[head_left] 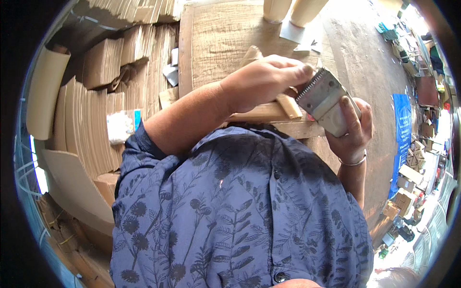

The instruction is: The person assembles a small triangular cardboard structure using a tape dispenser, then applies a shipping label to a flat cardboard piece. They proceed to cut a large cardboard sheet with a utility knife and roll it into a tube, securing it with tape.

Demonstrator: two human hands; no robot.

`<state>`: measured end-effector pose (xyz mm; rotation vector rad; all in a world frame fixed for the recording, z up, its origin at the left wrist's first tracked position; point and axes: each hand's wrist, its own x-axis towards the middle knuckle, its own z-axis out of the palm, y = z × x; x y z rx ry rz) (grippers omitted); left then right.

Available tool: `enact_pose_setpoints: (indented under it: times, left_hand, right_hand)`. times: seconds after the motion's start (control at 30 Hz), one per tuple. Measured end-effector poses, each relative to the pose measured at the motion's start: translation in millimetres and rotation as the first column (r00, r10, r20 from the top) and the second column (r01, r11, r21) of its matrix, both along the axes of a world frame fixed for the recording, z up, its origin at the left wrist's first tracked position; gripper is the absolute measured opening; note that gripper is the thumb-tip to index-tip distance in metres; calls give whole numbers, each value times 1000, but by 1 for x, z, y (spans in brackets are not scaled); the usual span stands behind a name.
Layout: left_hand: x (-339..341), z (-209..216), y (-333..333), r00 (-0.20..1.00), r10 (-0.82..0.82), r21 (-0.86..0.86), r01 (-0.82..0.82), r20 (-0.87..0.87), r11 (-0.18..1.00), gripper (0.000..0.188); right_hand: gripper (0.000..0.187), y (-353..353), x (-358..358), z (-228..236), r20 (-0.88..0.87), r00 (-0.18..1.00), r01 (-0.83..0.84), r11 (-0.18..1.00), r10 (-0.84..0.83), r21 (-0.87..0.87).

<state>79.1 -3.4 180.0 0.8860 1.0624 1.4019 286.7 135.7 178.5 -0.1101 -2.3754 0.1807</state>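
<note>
Right hand [356, 128] grips toothed metal tool [327, 102]; left hand [269, 77] half-curled beside it, hold unclear.

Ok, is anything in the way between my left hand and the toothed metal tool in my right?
Nothing visible stands between them. Your left hand is right by the toothed edge of the metal tool in your right hand; whether they touch, I can't tell.

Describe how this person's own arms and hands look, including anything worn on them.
The left hand is ungloved, with no band visible at its wrist; its arm has a short blue sleeve, part of a shirt with a dark plant print. The right hand is ungloved too, with a slim silvery bangle at the wrist.
</note>
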Motion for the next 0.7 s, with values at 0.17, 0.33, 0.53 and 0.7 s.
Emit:
enact_pose_setpoints:
  times: [0.17, 0.33, 0.53, 0.7]
  left_hand:
    - [-10, 9, -35, 997, 68, 6, -68, 30, 998, 26]
    - [-25, -4, -91, 973, 186, -99, -200, -134, 975, 22]
    - [-92, -88, -130, 893, 448, -227, -442, -25, 868, 19]
    - [-97, -92, -118, 871, 476, -110, -488, -119, 866, 24]
  right_hand:
    - [68, -46, -5, 18, 52, 999, 15, 1000, -14, -21]
    - [68, -81, 14, 15, 189, 982, 16, 988, 13, -154]
    - [68, -109, 40, -5, 380, 914, 262, 921, -142, -287]
    - [71, -116, 30, -1, 418, 886, 333, 902, -200, -274]
